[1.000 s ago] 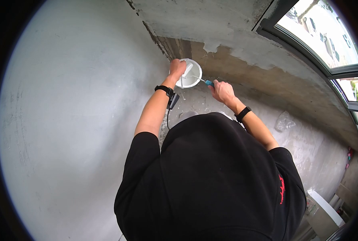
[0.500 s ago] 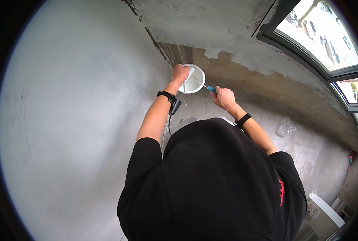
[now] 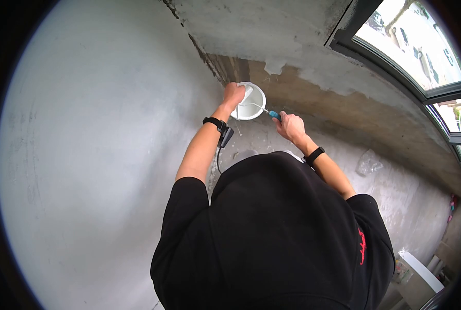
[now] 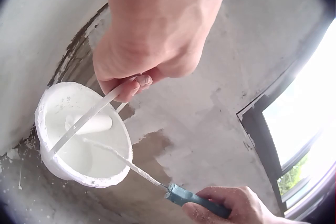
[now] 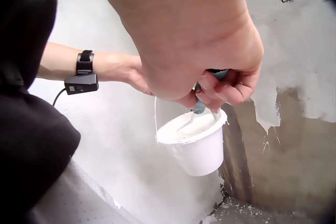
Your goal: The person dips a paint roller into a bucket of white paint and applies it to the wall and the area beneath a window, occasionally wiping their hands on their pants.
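Observation:
My left hand (image 4: 152,45) grips the white bail handle (image 4: 86,117) of a small white bucket (image 5: 202,153), which hangs tilted in the left wrist view. White paint coats the bucket's inside. With curled fingers my right hand (image 3: 293,128) holds the blue grip (image 4: 190,198) of a paint roller. Its thin, paint-smeared metal rod (image 4: 137,170) passes over the bucket rim. The white roller head (image 4: 98,124) lies inside the bucket, near the far wall. In the right wrist view, my right hand hides most of the grip.
To the left rises a grey wall (image 3: 96,129). Ahead, another wall has a bare brown patch (image 3: 313,88) below grey plaster. Windows (image 3: 416,46) line the upper right. A crumpled clear plastic bag (image 3: 368,163) lies on the floor at right, and a white panel (image 3: 421,271) stands lower right.
Both hands, with the bucket and roller, have shifted slightly down and right in the head view. Over the last half second, the right hand has edged a little farther right.

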A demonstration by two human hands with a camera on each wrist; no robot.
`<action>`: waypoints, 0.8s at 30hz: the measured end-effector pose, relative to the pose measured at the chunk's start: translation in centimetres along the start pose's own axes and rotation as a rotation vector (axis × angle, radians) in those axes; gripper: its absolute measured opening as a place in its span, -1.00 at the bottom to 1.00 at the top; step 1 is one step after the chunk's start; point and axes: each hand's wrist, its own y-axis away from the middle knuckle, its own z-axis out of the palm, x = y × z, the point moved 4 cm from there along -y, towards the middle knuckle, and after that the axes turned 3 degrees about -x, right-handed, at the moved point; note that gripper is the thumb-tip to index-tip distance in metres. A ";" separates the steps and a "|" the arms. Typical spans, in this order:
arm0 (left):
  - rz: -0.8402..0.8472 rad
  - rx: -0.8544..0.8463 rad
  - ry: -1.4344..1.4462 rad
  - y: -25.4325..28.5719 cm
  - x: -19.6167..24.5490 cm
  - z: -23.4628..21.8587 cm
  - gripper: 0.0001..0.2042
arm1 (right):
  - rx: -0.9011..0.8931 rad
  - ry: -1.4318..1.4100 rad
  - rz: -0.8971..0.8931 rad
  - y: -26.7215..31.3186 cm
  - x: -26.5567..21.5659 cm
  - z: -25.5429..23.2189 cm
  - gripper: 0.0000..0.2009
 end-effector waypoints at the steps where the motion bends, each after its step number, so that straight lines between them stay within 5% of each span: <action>1: 0.006 0.006 -0.002 -0.4 0.0 0.1 -0.64 | 0.008 -0.001 -0.005 -0.2 0.0 -0.3 -0.65; 24: 0.091 0.070 -0.105 -0.4 -0.3 0.3 -0.68 | 0.026 0.040 -0.025 -1.4 0.4 -1.4 -0.65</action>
